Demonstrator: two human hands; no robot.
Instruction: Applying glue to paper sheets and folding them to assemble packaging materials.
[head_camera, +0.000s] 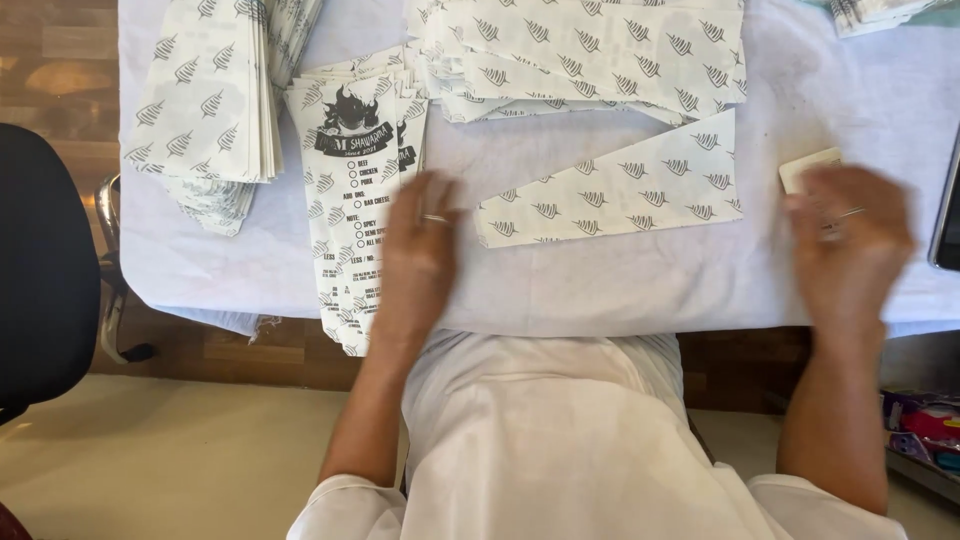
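My left hand (420, 245) lies open on the printed wrapper stack (360, 190); my right hand (848, 245), blurred, open, hovers near a small card (808, 168).

White printed paper sleeves (365, 190), tabletop stacks (600, 50)

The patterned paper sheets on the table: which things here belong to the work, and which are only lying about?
In use:
- left hand on the printed paper stack
- single folded sheet
- right hand near the small white block

Lying about:
- patterned sheet piles
- black chair
- dark device at the table's edge
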